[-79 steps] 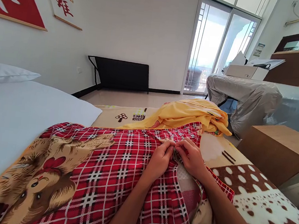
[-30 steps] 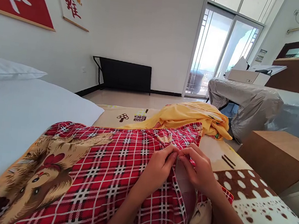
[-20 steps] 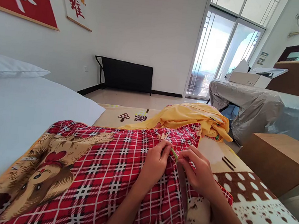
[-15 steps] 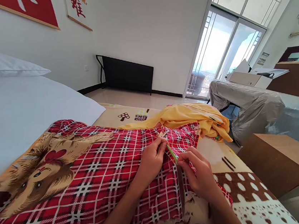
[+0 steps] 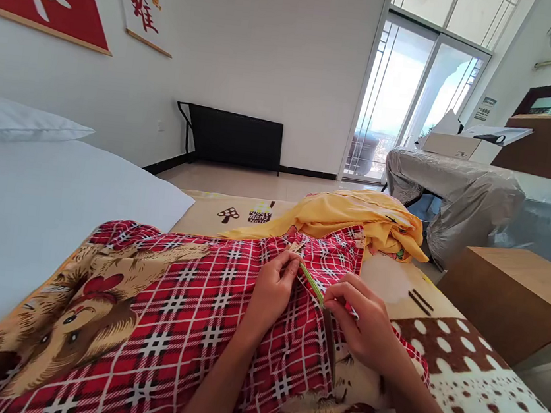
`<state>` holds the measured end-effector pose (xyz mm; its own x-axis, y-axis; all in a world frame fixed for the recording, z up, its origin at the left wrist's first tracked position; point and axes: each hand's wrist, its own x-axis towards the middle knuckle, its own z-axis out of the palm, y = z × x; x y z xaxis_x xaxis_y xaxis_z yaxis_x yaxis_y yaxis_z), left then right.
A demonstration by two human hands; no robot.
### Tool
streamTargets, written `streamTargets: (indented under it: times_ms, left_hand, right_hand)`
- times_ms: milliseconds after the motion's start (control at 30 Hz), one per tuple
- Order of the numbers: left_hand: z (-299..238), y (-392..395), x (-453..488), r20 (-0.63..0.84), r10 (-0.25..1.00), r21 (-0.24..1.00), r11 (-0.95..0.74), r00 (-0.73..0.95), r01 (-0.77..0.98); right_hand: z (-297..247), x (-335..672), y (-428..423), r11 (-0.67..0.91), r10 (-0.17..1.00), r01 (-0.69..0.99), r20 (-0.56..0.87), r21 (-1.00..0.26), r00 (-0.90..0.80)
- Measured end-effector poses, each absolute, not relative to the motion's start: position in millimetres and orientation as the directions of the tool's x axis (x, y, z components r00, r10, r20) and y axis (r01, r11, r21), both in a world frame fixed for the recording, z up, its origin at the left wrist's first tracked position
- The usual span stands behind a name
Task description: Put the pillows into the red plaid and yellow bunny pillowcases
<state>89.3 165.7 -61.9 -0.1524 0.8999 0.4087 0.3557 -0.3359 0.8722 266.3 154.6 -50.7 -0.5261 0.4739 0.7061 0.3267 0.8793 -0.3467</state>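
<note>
A red plaid cover with a brown dog print lies across the bed in front of me. Along its right edge runs a green zipper. My left hand pinches the cover's edge at the far end of the zipper. My right hand is closed on the edge a little nearer to me, fingertips at the zipper. A short taut stretch of zipper shows between the two hands.
A yellow cloth is bunched just beyond the cover. White bedding and a pillow lie to the left. A wooden box stands at the right. Behind it is plastic-wrapped furniture bearing cardboard boxes.
My hands, touching a second ago, have drawn apart along the edge. The left hand moved away from me, and a green zipper stretch now shows between them.
</note>
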Motion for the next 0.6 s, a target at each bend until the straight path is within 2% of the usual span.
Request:
streamTargets:
  times_ms: [133, 333, 500, 600]
  left_hand:
    - [-46.8, 140.6, 100.5, 0.42, 0.906, 0.764, -0.322, -0.052, 0.559]
    - [-31.5, 105.6, 119.0, 0.399, 0.902, 0.653, -0.407, 0.166, 0.639]
    - [-40.4, 108.9, 127.9, 0.439, 0.878, 0.567, -0.435, 0.191, 0.7]
    - [-43.8, 112.3, 130.5, 0.453, 0.871, 0.565, -0.445, 0.19, 0.695]
  right_hand:
    - [-49.4, 270.1, 157.7, 0.872, 0.481, 0.341, 0.741, -0.351, -0.469]
    - [-48.5, 273.4, 161.2, 0.86, 0.489, 0.372, 0.77, -0.348, -0.409]
    - [-50.5, 275.0, 162.4, 0.853, 0.504, 0.369, 0.77, -0.37, -0.392]
    - [-51.2, 275.1, 163.1, 0.849, 0.513, 0.367, 0.763, -0.381, -0.394]
